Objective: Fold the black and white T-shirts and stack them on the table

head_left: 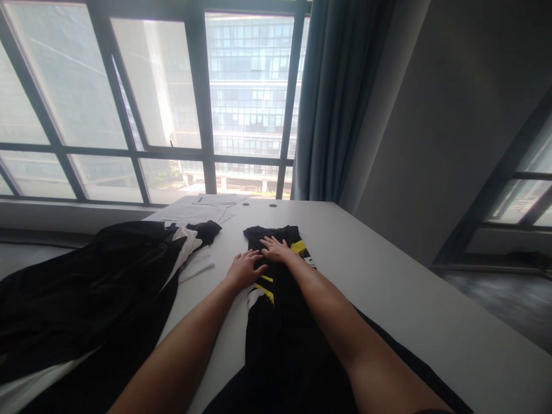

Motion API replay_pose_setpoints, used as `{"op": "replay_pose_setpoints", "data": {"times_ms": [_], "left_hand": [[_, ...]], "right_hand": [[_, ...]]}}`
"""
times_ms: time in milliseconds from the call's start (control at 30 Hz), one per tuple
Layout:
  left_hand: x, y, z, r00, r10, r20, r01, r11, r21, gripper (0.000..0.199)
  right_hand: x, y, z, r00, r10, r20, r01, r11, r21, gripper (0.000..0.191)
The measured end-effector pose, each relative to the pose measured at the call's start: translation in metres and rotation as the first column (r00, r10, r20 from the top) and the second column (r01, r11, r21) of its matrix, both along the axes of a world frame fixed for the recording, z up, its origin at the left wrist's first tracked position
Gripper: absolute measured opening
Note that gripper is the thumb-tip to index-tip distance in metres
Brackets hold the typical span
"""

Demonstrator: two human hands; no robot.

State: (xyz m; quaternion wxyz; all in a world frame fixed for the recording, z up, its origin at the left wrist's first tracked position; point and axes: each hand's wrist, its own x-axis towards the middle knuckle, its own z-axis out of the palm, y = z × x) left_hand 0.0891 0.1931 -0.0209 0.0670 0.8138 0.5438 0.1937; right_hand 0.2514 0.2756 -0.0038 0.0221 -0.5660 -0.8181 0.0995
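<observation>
A black garment (276, 322) with yellow and white markings lies on the white table (366, 259), stretching from the middle of the tabletop down to the near edge. My left hand (246, 268) lies on its left side, above the yellow stripes, with the fingers spread. Just beyond and to the right, my right hand (276, 249) rests flat on the upper part of the cloth, fingers apart. The two hands are close together. Neither one grips the fabric.
Another black garment (99, 270) with white parts is heaped on the left. Several paper sheets (190, 210) lie at the table's far left, before the windows. A blue-grey curtain (332, 103) hangs behind the table.
</observation>
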Motion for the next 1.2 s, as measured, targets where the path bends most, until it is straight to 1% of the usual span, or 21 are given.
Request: {"op": "replay_pose_setpoints", "data": {"times_ms": [67, 133, 233, 300, 433, 500, 600, 700, 833, 1033, 1200], "left_hand": [[-0.001, 0.0, 0.0, 1.0, -0.007, 0.002, 0.007, 1.0, -0.003, 0.05], [-0.001, 0.001, 0.0, 1.0, -0.011, 0.008, 0.011, 1.0, -0.005, 0.05], [-0.001, 0.001, 0.0, 1.0, -0.009, 0.02, 0.009, 1.0, -0.008, 0.048], [-0.001, 0.002, 0.0, 1.0, -0.004, 0.027, 0.005, 1.0, -0.006, 0.047], [-0.002, 0.003, 0.0, 0.995, 0.021, 0.095, -0.023, 0.999, 0.022, 0.046], [-0.002, 0.004, 0.0, 0.987, 0.058, 0.152, -0.065, 0.997, 0.039, 0.042], [-0.002, 0.004, 0.0, 0.967, 0.111, 0.231, -0.129, 0.99, 0.062, 0.035], [-0.002, 0.002, 0.002, 0.955, 0.128, 0.267, -0.151, 0.986, 0.066, 0.031], [-0.001, -0.001, 0.004, 0.959, 0.125, 0.256, -0.145, 0.987, 0.061, 0.028], [-0.002, 0.0, 0.003, 0.969, 0.109, 0.221, -0.124, 0.991, 0.056, 0.028], [-0.003, 0.0, 0.005, 0.977, 0.101, 0.186, -0.11, 0.993, 0.04, 0.029]], "right_hand": [[0.001, -0.001, 0.0, 0.999, -0.034, -0.005, 0.034, 0.999, 0.02, 0.066], [0.001, -0.006, 0.002, 0.999, -0.049, -0.001, 0.049, 0.995, 0.082, 0.067], [-0.001, -0.023, 0.008, 0.998, -0.048, 0.04, 0.042, 0.989, 0.144, 0.064], [-0.002, -0.039, 0.012, 0.994, -0.081, 0.07, 0.074, 0.993, 0.097, 0.064], [0.0, -0.067, 0.013, 0.986, -0.154, 0.064, 0.16, 0.982, -0.101, 0.069], [0.0, -0.073, 0.009, 0.986, -0.165, 0.036, 0.168, 0.978, -0.127, 0.067], [-0.003, -0.071, 0.002, 0.982, -0.187, 0.003, 0.186, 0.978, -0.09, 0.063], [-0.006, -0.063, -0.003, 0.978, -0.207, 0.001, 0.207, 0.976, -0.074, 0.061], [-0.008, -0.056, -0.005, 0.978, -0.21, 0.0, 0.21, 0.976, -0.049, 0.06], [-0.006, -0.056, -0.006, 0.978, -0.208, -0.014, 0.208, 0.977, -0.038, 0.06], [-0.001, -0.061, 0.003, 0.984, -0.176, 0.029, 0.178, 0.98, -0.085, 0.065]]}}
